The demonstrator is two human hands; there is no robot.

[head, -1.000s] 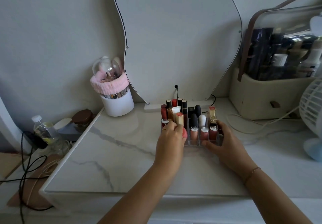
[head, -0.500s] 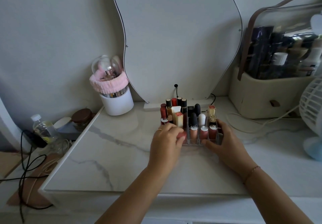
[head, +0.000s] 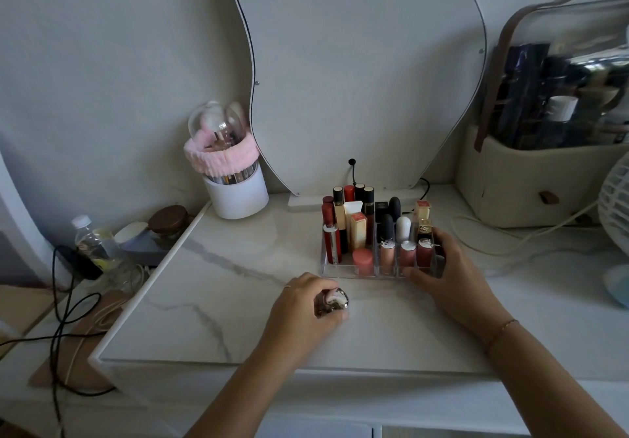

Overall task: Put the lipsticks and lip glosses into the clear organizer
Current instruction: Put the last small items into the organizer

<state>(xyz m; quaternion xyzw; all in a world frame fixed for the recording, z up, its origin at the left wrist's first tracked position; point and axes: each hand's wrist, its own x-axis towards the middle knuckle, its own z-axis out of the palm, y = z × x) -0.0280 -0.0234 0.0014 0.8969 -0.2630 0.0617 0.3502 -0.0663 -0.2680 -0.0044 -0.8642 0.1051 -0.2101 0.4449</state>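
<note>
So the clear acrylic organizer sits on the white marble-look surface, right in front of the base of the wavy-edged mirror, and it's pretty packed. Back rows have tall red and black lip glosses and a couple of cream and gold boxy lipsticks; the front row has three pinkish glosses with silver caps, and a short coral-pink capped tube stands in the front left section.

The left hand is curled closed around a small shiny silver-and-pink item, low over the surface just in front of the organizer and apart from it. Can't really tell what the item is, it's blurry and mostly covered by fingers.

The right hand is wrapped loosely around the organizer's front right corner, thumb along the front wall, fingers around the right side.

Off to the left, a white round brush holder with a clear dome and a fluffy pink headband around it. At the right edge there's a beige bag with a clear top.
</note>
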